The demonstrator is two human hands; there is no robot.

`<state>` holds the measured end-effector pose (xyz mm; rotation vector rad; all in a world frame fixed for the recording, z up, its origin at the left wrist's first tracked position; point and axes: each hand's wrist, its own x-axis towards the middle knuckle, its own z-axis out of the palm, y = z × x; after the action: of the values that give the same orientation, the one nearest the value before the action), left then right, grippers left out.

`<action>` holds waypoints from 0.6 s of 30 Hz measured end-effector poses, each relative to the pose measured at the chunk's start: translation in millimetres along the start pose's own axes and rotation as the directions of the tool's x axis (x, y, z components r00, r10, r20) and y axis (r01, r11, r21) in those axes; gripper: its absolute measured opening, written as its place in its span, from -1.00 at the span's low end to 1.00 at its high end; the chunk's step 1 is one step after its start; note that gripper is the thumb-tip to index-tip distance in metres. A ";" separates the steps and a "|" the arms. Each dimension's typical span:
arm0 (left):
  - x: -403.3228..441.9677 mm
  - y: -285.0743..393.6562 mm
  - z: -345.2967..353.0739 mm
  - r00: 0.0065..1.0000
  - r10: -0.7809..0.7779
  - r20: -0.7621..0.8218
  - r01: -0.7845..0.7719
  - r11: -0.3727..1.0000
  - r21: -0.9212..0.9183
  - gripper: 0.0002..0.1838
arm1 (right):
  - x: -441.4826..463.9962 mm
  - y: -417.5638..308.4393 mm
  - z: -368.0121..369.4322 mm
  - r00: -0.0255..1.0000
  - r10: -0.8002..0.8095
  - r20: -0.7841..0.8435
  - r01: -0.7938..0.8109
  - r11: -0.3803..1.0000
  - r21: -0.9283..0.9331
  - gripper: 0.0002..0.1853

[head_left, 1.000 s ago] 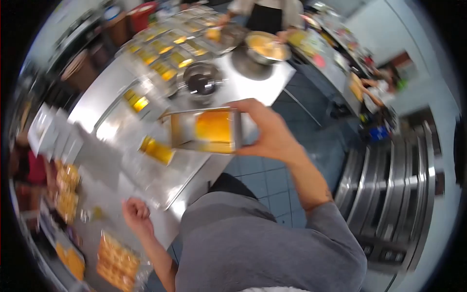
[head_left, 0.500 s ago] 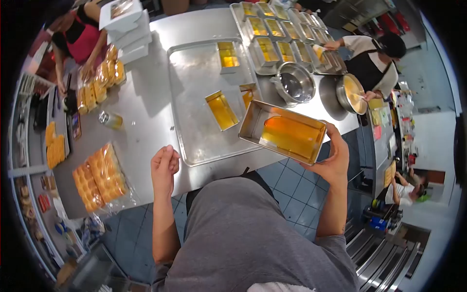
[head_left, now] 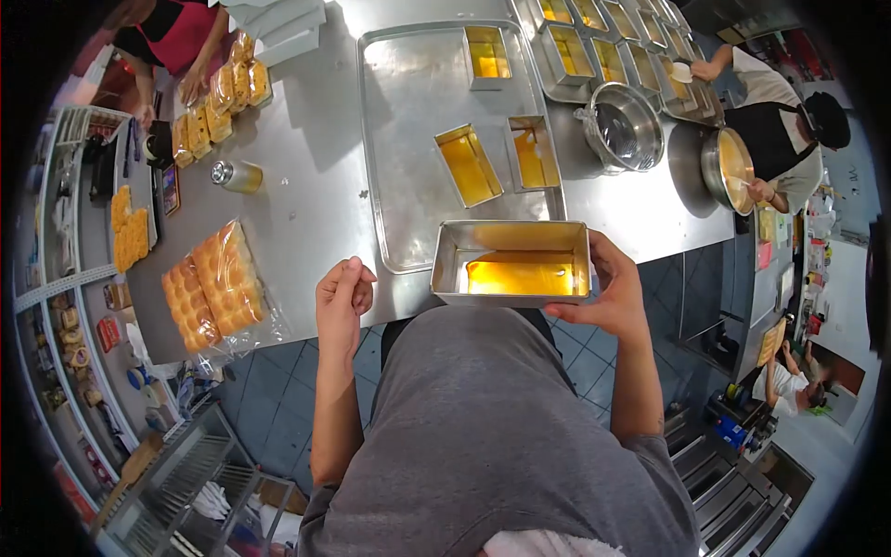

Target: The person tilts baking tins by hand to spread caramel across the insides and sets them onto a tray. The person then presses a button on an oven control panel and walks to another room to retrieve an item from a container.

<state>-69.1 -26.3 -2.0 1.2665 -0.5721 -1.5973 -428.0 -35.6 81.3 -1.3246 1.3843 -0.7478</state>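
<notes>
Right hand [head_left: 608, 290] grips the metal tin [head_left: 510, 300] by its right end, before the torso near the bench [head_left: 311, 243] edge; left hand [head_left: 345, 295] loosely curled, apparently empty. Probably best: tin held level, amber layer [head_left: 524, 276] even, left hand supporting the opposite end.

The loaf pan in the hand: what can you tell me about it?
This loaf pan is rectangular, open-topped and straight-sided, apparently of silvery metal. A glossy amber layer, syrup-like in look, covers much of its base, leaving a bare patch toward the left end. The right hand grips its right end, holding its opening toward the camera, just in front of the grey shirt.
</notes>
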 end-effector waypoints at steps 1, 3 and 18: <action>0.6 0.5 -0.5 1.000 -0.003 -0.004 0.003 1.000 0.010 -0.65 | 2.8 3.3 0.9 1.000 -0.013 0.011 0.013 1.000 0.010 -0.02; 1.0 2.3 -0.1 1.000 0.004 -0.024 -0.003 1.000 0.015 -0.66 | 6.1 7.3 1.3 0.999 -0.043 0.032 0.042 0.999 0.025 -0.03; 9.8 6.3 8.4 0.999 -0.019 -0.038 0.019 1.000 0.018 -0.65 | 21.6 10.6 -5.3 0.997 -0.024 0.078 0.022 0.999 0.030 -0.07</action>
<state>-74.0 -39.3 1.6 1.3172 -0.5536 -1.5834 -433.2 -55.4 67.5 -1.3354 1.2933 -0.7209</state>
